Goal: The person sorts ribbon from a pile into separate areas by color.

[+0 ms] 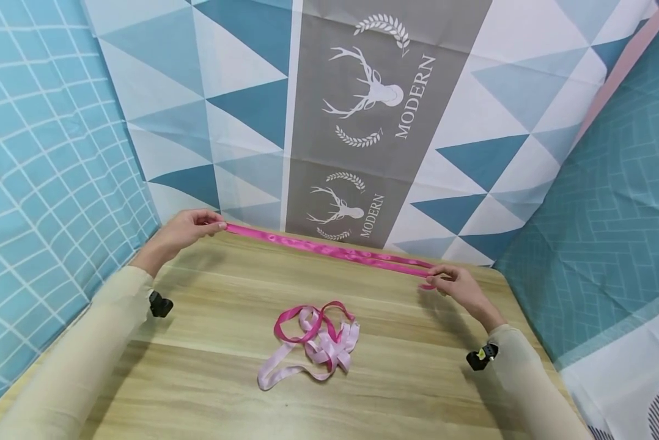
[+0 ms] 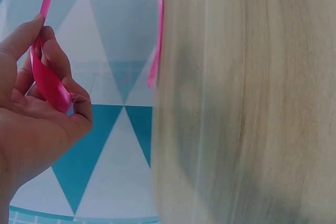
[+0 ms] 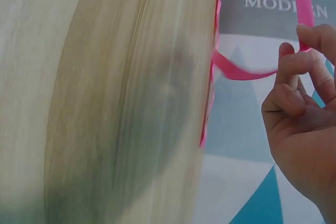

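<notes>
Patterned cloths (image 1: pixel 247 110) stand behind and on both sides of a wood-grain table (image 1: pixel 214 379). My left hand (image 1: pixel 182 236) pinches a hot-pink ribbon (image 1: pixel 307 245) between thumb and fingers; my right hand (image 1: pixel 463 289) pinches the other end of the stretch. Its long axis runs side to side by the far table edge, nearly straight, the right end nearer my body. A ribbon pile (image 1: pixel 332 353), light and deep pink, lies on the table on my side of that line, laterally between my hands and well apart from both; neither is clearly nearer.

Left wrist view only: a ribbon tail (image 2: pixel 50 85) with loose threads (image 2: pixel 81 97) lies across my palm. Right wrist view: a slack curve (image 3: pixel 247 73) links my right hand's fingers to a pink strand (image 3: pixel 217 24) along the table edge. I cannot tell whether all this is one length.
</notes>
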A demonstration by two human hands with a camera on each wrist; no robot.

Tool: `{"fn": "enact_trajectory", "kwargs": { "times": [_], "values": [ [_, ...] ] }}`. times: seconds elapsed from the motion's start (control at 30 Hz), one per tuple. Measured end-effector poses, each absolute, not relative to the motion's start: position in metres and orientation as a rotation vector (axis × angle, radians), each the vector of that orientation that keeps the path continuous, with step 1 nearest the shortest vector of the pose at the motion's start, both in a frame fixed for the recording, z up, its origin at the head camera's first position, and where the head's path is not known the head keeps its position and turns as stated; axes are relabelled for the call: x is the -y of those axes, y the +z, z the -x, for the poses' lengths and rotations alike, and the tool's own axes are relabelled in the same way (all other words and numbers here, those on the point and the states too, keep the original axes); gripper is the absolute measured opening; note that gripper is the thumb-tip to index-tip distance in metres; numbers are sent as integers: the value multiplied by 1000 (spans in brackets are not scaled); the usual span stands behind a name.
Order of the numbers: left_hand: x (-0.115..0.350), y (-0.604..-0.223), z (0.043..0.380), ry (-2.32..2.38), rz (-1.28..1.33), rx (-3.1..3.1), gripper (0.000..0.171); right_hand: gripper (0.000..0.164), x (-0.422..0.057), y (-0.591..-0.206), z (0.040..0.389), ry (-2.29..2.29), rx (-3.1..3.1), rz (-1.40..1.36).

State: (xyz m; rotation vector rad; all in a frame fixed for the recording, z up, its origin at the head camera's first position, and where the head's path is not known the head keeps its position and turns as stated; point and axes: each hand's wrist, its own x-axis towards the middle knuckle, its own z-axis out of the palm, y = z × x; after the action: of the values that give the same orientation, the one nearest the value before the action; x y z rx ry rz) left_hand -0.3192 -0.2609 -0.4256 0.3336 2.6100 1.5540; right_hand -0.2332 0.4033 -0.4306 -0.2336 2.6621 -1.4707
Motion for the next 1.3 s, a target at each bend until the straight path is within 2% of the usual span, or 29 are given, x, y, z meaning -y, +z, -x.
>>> {"fn": "enact_trajectory", "kwargs": {
  "times": [0.33,0.5,0.63,0.87,1.07,1.3],
  "values": [
    [264,-450,329,1501,-380,-2643,45,37,-427,-448,248,-1758,-2569,92],
    [270,-467,339,1450,-341,-2643,41,31,-438,-457,253,-1983,-2366,-6],
    [274,-478,345,1397,-225,-2667,40,32,-441,-463,254,-1977,-2343,-125],
    [265,-477,345,1437,-90,-2664,32,49,-443,-475,258,-1945,-2393,-214],
    [256,-477,348,1530,73,-2610,29,48,-449,-484,263,-1908,-2487,-300],
    [256,-481,356,1515,148,-2653,25,42,-449,-489,270,-1756,-2641,-369]
  ]
}}
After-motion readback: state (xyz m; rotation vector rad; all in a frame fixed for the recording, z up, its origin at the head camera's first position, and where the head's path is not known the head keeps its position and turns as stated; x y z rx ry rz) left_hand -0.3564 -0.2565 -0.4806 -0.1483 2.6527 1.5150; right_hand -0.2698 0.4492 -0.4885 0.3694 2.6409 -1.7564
